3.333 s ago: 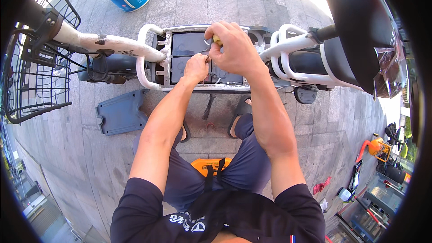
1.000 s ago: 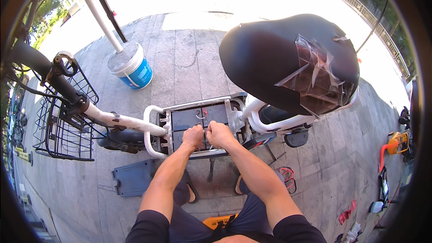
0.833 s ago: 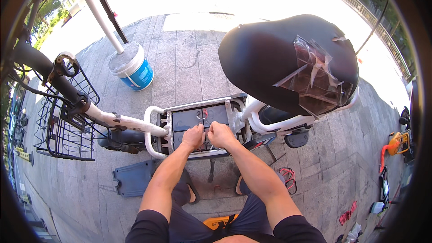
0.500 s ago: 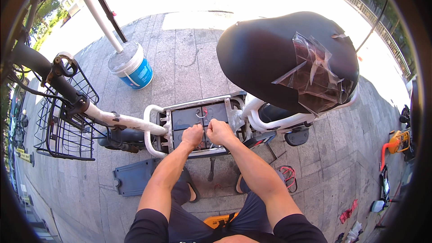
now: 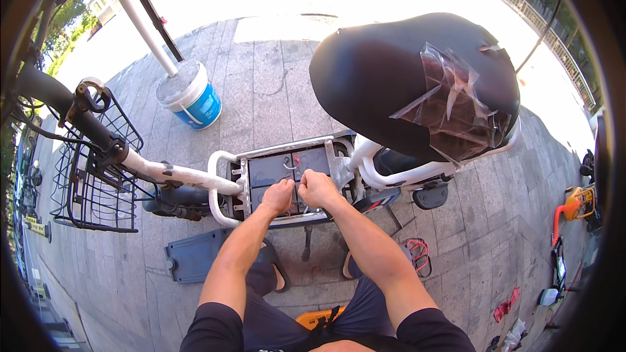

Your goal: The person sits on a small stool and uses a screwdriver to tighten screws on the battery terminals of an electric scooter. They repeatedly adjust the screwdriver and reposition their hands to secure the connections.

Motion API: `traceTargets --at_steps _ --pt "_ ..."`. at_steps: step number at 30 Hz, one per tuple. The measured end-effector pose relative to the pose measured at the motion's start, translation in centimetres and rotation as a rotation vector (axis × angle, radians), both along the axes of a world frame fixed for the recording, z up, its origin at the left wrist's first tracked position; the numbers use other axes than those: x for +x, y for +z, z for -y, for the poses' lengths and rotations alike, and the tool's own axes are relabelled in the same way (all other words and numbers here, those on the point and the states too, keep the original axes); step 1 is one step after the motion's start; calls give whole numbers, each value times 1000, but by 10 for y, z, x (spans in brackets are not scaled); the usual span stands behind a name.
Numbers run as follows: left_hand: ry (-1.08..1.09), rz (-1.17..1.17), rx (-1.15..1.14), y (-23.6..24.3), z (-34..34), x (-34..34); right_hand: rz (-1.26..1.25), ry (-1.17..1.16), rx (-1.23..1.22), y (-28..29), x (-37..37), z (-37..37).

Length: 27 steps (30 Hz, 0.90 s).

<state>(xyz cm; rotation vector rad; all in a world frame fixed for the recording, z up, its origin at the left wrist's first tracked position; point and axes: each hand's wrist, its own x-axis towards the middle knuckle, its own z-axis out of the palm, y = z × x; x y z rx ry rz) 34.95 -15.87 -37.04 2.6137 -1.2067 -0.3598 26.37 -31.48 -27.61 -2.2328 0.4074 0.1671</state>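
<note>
Below me is the white frame of an electric bike (image 5: 225,156), its floor compartment uncovered. Dark block batteries (image 5: 270,168) fill that compartment, and short red and white wires (image 5: 291,162) show on top of them. My left hand (image 5: 278,197) is closed over the batteries, fingers curled. Close beside it, almost touching, my right hand (image 5: 317,190) is closed too, knuckles up. Whatever the fingers pinch is hidden beneath them.
A black saddle (image 5: 365,78) patched with clear tape rises at right. To the left are a wire basket (image 5: 98,212) and a bucket (image 5: 199,107) holding a pole. A dark plastic cover (image 5: 192,261) and a red cable (image 5: 420,251) lie on the paving.
Both hands stay closed at nearly the same spot over the batteries. The saddle appears slightly farther left and up in the picture.
</note>
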Motion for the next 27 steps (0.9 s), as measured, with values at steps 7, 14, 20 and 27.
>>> traceTargets --at_steps 7,14,20,27 --pt "131 16 86 4 4 -6 -16 8 3 2 1 0" --pt "219 21 -121 -7 -2 -4 -34 1 -1 1 0 1" --pt "895 -1317 -974 -16 -20 -21 23 99 -30 -11 -3 -14" --pt "1110 -1766 -1478 8 -47 -92 47 494 -141 -7 -31 -64"
